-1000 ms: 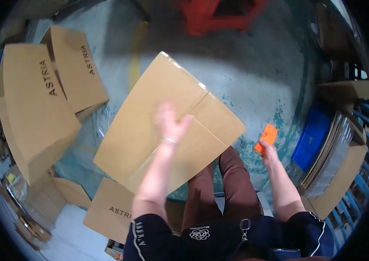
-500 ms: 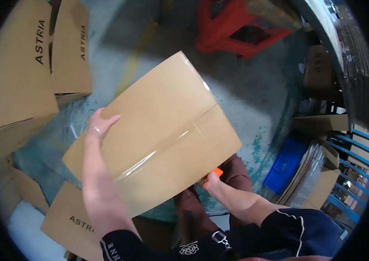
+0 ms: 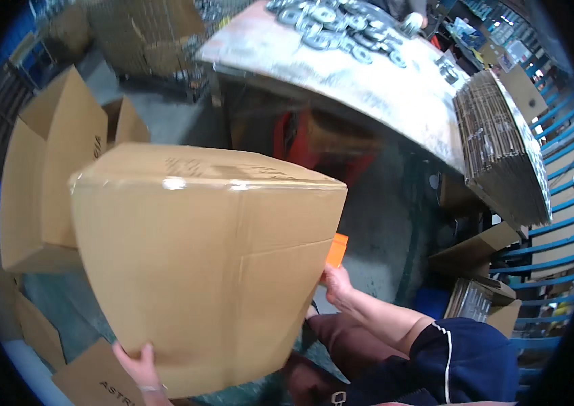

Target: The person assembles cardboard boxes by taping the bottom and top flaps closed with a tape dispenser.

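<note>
A large cardboard box (image 3: 172, 264) fills the middle, tilted up with a broad plain face toward me. Shiny clear tape shows along its upper edge. My left hand (image 3: 141, 367) grips the box's lower left part, thumb and a finger showing on the cardboard. At the right side edge, my right hand (image 3: 336, 283) is closed around a flat orange plastic object (image 3: 337, 250), which juts up above the fingers. Its exact kind is not clear, and part of it is hidden by the hand and the box.
Open cardboard boxes (image 3: 43, 196) stand at the left, another box (image 3: 90, 379) at lower left. A worktable (image 3: 381, 95) with metal rings (image 3: 331, 24) stands ahead, a red stool (image 3: 293, 139) beneath. Flattened cartons (image 3: 493, 128) lean at its right end. Another person's gloved hand (image 3: 413, 23) is beyond.
The box has been tipped up, its taped face turned away and another face now toward me. My left hand has shifted to its lower left. The view has risen to take in the table.
</note>
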Action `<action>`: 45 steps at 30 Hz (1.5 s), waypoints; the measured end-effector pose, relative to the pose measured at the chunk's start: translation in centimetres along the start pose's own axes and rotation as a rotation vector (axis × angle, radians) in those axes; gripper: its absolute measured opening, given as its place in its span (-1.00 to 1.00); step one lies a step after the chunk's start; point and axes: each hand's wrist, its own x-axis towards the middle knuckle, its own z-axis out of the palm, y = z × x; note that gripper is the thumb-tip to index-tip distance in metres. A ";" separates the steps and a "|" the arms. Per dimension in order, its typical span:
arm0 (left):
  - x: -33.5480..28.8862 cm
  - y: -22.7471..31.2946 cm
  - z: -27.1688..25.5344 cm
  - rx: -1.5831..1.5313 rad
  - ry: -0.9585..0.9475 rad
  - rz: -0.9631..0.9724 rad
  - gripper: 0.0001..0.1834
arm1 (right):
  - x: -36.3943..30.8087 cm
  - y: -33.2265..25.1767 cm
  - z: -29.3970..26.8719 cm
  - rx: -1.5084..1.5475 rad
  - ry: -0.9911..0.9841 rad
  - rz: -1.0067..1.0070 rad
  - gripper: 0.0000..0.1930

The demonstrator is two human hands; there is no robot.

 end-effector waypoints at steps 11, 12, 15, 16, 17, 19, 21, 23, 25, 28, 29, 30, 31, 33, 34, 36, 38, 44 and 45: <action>-24.0 -6.8 2.6 -0.121 -0.072 -0.263 -0.46 | -10.7 -19.7 9.0 -0.675 -0.496 -0.866 -0.66; -26.6 -8.5 3.2 -0.011 -0.192 -0.278 -0.58 | -12.4 -20.4 10.2 -0.763 -0.529 -0.939 -0.67; -33.1 -9.8 6.8 0.588 -0.448 0.147 -0.45 | -15.0 -19.1 14.5 -1.056 -0.649 -1.004 -0.65; -34.3 -10.9 8.0 -0.021 -0.132 -0.568 -0.40 | -15.8 -18.1 16.2 -1.105 -0.742 -0.976 -0.67; -33.4 -8.2 9.8 -0.670 0.218 -1.223 -0.33 | -15.8 -16.8 17.6 -1.140 -0.808 -0.990 -0.67; -34.5 -8.7 10.2 -0.794 0.253 -1.230 -0.33 | -16.8 -13.6 21.1 -1.235 -0.916 -1.018 -0.68; -34.4 -11.0 11.1 -1.035 0.294 -1.196 -0.32 | -17.8 -8.5 24.7 -1.176 -1.011 -1.079 -0.70; -34.9 -13.3 12.0 -1.264 0.351 -1.159 -0.29 | -19.2 -3.8 27.7 -1.220 -1.167 -1.062 -0.70; -34.2 -11.9 15.1 -1.499 0.375 -1.010 -0.27 | -19.9 0.0 29.8 -1.279 -1.288 -1.081 -0.68; -33.2 -14.0 17.9 -1.328 0.212 -0.942 -0.17 | -18.5 8.2 32.7 -1.265 -1.292 -1.368 -0.69; -31.0 -12.5 18.6 -1.324 0.364 -1.062 -0.17 | -17.5 10.5 33.1 -1.311 -1.300 -1.353 -0.69; -29.7 -13.7 19.2 -1.334 0.419 -1.121 -0.17 | -16.7 12.3 32.8 -1.333 -1.327 -1.348 -0.68; -27.7 -15.0 20.1 -1.347 0.454 -1.178 -0.18 | -14.6 13.9 32.2 -1.294 -1.340 -1.304 -0.68; -24.2 -16.4 21.1 -1.080 0.298 -1.315 -0.16 | -9.9 16.4 28.2 -1.259 -1.257 -1.249 -0.72; -22.6 -19.8 21.3 -1.106 0.383 -1.438 -0.19 | -9.1 17.3 26.1 -1.306 -1.250 -1.188 -0.73; -18.5 -22.3 21.0 -1.046 0.439 -1.560 -0.24 | -6.2 16.5 20.3 -1.401 -1.206 -1.060 -0.71; -14.3 -21.7 20.1 -0.971 0.357 -1.545 -0.30 | -4.0 13.6 14.8 -1.435 -1.079 -0.920 -0.65; -11.4 -14.6 22.4 -0.901 0.208 -1.231 -0.36 | -1.9 5.1 4.2 -1.159 -1.053 -0.749 -0.65; -11.5 -12.8 22.8 -0.879 0.179 -1.158 -0.36 | -2.3 3.4 3.5 -1.135 -1.064 -0.716 -0.67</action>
